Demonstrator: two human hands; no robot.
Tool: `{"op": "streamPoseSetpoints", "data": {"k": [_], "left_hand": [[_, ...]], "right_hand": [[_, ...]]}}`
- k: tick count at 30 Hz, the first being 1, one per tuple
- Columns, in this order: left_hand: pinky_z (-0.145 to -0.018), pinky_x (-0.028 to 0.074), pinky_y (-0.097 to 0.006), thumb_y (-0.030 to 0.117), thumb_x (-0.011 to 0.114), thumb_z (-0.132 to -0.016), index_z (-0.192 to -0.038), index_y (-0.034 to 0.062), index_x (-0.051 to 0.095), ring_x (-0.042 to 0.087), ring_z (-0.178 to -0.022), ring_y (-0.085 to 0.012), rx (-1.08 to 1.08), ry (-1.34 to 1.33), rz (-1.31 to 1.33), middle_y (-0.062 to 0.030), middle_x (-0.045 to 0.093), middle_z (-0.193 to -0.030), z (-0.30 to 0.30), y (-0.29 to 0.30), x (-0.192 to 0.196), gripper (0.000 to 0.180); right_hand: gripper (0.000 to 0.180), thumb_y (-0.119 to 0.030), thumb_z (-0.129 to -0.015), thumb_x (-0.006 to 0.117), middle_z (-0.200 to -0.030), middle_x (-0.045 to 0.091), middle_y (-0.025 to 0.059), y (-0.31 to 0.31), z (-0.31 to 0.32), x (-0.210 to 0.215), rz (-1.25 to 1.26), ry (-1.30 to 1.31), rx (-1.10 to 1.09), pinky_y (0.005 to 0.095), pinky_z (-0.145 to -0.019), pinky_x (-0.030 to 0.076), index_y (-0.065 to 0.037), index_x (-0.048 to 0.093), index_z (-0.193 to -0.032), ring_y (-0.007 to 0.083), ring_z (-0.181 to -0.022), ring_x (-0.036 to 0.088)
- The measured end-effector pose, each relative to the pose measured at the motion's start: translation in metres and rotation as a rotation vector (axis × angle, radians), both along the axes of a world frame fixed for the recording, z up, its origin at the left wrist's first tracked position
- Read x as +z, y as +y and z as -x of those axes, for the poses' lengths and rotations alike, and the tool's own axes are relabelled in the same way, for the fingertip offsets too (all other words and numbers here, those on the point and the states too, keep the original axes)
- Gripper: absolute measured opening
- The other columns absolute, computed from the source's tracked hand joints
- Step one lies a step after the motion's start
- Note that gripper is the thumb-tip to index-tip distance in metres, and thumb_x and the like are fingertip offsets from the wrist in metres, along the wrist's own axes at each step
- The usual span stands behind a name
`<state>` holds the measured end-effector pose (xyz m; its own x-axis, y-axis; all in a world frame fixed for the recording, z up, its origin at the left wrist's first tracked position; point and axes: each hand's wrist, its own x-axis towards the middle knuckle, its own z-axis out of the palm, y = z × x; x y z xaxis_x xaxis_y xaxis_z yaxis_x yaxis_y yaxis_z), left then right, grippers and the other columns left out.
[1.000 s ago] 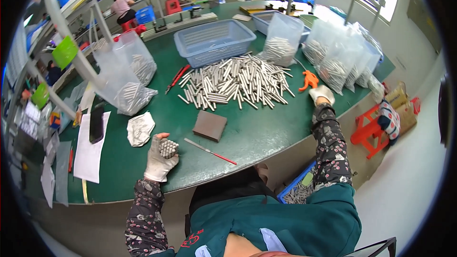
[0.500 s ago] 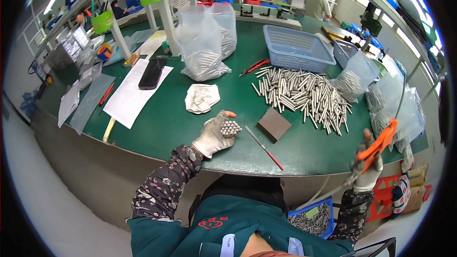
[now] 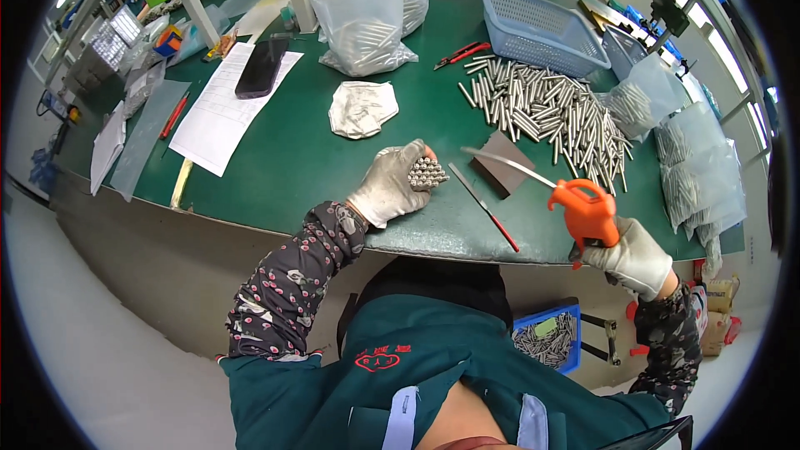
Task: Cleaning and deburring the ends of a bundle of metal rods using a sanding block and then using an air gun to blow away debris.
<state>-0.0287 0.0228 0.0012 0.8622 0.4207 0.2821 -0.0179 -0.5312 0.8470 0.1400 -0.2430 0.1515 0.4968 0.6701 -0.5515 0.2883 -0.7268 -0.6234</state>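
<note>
My left hand (image 3: pixel 390 183), in a white glove with bare fingertips, is closed around a bundle of short metal pins (image 3: pixel 428 173), their ends facing right. At the table's front right, my gloved right hand (image 3: pixel 635 257) grips an orange air blow gun (image 3: pixel 590 215). Its long thin nozzle reaches left over a brown block (image 3: pixel 503 173), the tip near the pins but apart from them. Between the bundle and the block lies a slim file-like tool (image 3: pixel 485 208) with a red handle. Behind the block spreads a heap of loose metal pins (image 3: pixel 546 108).
A blue perforated basket (image 3: pixel 542 33) and red-handled pliers (image 3: pixel 462 55) are behind the heap. Bags of pins (image 3: pixel 696 171) stand right; others (image 3: pixel 367 25) stand at the back. A crumpled white cloth (image 3: pixel 362 108), phone (image 3: pixel 262 68) and papers lie left. Below is a blue bin (image 3: pixel 546 337).
My right hand has swung the air blow gun inward from the right, its nozzle now pointing left toward the pins. My left hand still holds the bundle. The view has tilted down.
</note>
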Motion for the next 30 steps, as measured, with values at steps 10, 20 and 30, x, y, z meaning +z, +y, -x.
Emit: {"op": "streamPoseSetpoints", "data": {"k": [10, 20, 30], "left_hand": [[-0.065, 0.048, -0.025, 0.0, 0.067, -0.062, -0.091, 0.0016, 0.051, 0.058, -0.069, -0.0118, -0.033, 0.064, 0.012, -0.0054, 0.06, -0.076, 0.001, -0.005, 0.003, 0.033], [-0.067, 0.048, -0.026, -0.001, 0.066, -0.063, -0.093, 0.0014, 0.05, 0.059, -0.072, -0.0127, -0.024, 0.118, 0.029, -0.0054, 0.061, -0.08, 0.001, -0.003, 0.006, 0.034], [-0.067, 0.048, -0.024, -0.001, 0.067, -0.064, -0.095, 0.0024, 0.05, 0.057, -0.072, -0.009, -0.035, 0.11, 0.11, -0.0029, 0.059, -0.08, 0.002, -0.004, 0.003, 0.035]], "right_hand": [[0.041, -0.027, -0.075, 0.065, -0.068, 0.06, 0.0157, 0.026, 0.008, -0.001, 0.036, -0.278, 0.315, 0.0332, -0.064, 0.046, 0.001, 0.06, -0.103, 0.0258, -0.062, 0.058], [0.042, -0.028, -0.074, 0.065, -0.067, 0.06, 0.0151, 0.028, 0.012, 0.0, 0.048, -0.304, 0.318, 0.0344, -0.063, 0.046, 0.001, 0.06, -0.104, 0.0271, -0.06, 0.058], [0.038, -0.028, -0.075, 0.064, -0.068, 0.06, 0.0184, 0.031, 0.018, -0.01, -0.053, -0.324, 0.406, 0.0361, -0.063, 0.046, -0.001, 0.06, -0.101, 0.0298, -0.063, 0.06]]}}
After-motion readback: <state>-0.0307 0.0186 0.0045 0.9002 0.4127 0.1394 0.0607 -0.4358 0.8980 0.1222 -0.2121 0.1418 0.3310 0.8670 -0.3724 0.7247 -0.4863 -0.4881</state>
